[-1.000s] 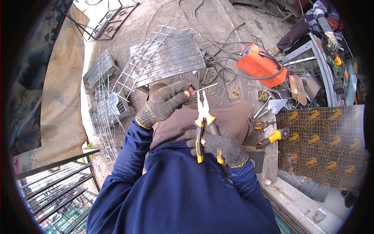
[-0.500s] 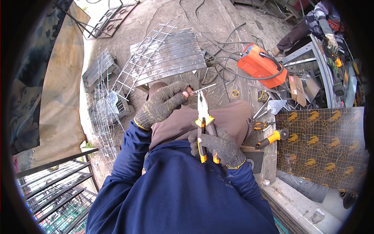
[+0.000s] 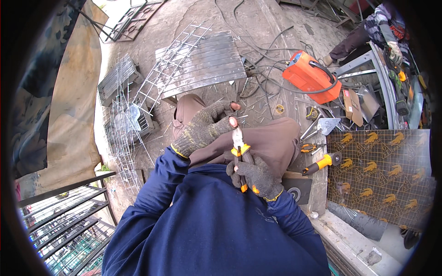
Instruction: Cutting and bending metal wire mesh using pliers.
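My right hand (image 3: 261, 177), in a dark knit glove with yellow edging, grips the combination pliers (image 3: 240, 149). Their yellow-and-black handles run down through the fist and the silver jaws point away from me. The handles sit close together. Just above the jaws is my left hand (image 3: 205, 126), gloved the same way with bare fingertips showing. Its thumb and forefinger are apart, and I see nothing between them. The thumb tip partly covers the end of the jaws, so whether anything is in them is hidden.
Ahead stands a slatted metal table (image 3: 202, 62) with a welded rod grid (image 3: 172, 64) on it. Thin rods (image 3: 126, 124) pile up at left. An orange machine (image 3: 311, 76) with cables, an angle grinder (image 3: 322, 163) and a patterned board (image 3: 377, 170) lie right. Another person (image 3: 386, 32) sits far right.
The thin metal rod in my left fingers is no longer visible. My left hand has shifted right and down toward the pliers, its fingers spread, and the handles of the pliers have closed together.
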The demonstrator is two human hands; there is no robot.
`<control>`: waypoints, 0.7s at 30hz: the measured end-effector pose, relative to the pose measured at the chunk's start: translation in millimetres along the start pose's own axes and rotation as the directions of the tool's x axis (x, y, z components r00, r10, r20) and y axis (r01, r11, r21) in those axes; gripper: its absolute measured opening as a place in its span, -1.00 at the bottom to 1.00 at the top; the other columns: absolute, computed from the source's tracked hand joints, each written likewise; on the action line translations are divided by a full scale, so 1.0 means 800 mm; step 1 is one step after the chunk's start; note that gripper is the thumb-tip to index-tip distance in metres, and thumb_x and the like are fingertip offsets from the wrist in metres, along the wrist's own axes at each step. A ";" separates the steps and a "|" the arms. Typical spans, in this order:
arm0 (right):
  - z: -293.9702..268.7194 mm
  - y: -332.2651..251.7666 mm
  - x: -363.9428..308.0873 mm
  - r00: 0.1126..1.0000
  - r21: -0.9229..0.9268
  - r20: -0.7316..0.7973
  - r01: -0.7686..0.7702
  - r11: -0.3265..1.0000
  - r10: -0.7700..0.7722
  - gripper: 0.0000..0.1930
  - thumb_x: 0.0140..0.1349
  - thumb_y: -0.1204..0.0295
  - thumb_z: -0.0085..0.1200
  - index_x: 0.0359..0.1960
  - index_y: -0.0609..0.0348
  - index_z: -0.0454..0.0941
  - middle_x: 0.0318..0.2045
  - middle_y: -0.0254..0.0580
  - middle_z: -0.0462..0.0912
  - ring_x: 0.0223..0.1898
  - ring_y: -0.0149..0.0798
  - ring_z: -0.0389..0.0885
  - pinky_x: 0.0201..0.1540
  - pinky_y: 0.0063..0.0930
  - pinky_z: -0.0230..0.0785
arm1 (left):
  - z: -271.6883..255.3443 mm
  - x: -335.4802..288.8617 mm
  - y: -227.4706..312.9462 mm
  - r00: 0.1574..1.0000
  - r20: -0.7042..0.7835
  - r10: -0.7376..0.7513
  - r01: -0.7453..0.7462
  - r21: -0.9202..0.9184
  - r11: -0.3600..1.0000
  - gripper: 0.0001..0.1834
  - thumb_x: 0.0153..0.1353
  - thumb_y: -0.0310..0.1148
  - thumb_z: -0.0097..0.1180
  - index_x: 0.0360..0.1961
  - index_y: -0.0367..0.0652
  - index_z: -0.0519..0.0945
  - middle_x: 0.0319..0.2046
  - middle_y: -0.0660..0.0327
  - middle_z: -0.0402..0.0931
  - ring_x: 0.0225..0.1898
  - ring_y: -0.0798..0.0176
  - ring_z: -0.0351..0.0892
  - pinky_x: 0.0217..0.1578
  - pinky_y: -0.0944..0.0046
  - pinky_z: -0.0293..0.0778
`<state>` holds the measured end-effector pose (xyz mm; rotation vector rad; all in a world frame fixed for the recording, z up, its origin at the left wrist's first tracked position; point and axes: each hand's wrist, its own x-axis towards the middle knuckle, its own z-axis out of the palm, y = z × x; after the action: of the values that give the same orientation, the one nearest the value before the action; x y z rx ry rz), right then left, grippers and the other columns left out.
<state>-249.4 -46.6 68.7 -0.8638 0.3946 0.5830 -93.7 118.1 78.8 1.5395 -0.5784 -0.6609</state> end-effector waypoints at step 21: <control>-0.065 0.033 0.008 0.785 -0.928 -0.332 -0.175 0.328 -0.523 -0.59 0.26 0.40 0.11 0.11 0.24 0.38 -0.23 0.18 0.58 -0.23 0.24 0.59 -0.14 0.05 0.45 | 0.044 0.019 -0.032 0.909 -0.222 -0.352 0.397 0.209 0.894 -0.43 0.21 0.03 0.30 -0.02 -0.27 0.54 -0.33 0.26 0.54 -0.25 0.37 0.47 -0.16 0.31 0.41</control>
<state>-265.6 -73.1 18.7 -2.2911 0.5038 0.2325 -108.5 84.6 51.3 1.9542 -0.2295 -0.7514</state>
